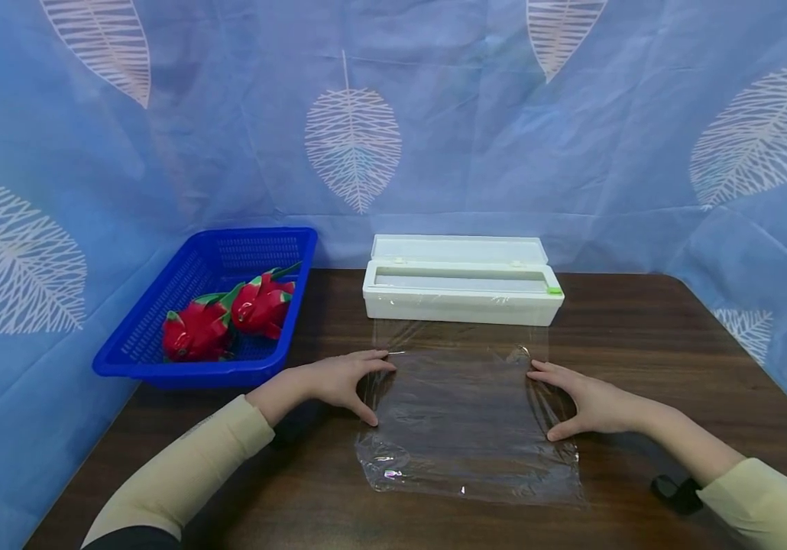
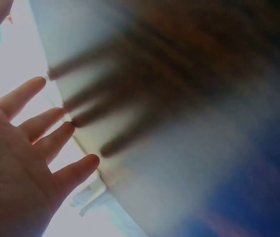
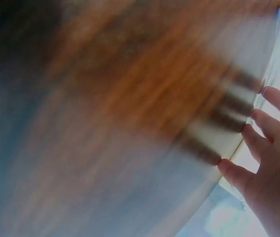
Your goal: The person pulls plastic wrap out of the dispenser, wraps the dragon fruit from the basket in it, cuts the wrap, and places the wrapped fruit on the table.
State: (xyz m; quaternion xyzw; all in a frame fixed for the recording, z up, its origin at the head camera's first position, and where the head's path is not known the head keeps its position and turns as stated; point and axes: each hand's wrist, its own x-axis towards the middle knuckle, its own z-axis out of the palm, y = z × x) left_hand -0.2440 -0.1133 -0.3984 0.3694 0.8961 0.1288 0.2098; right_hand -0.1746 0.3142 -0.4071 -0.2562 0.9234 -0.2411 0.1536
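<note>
Resting my left hand (image 1: pixel 340 380), right hand (image 1: pixel 594 401), fingers wide, at edges of film (image 1: pixel 462 405); laid over desk (image 1: pixel 641 336), seemingly uncut from box (image 1: pixel 462 307), twelve o'clock.

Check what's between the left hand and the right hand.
Clear film, spread on the table, with the left hand and right hand at its opposite side edges. Head view shows it.
</note>
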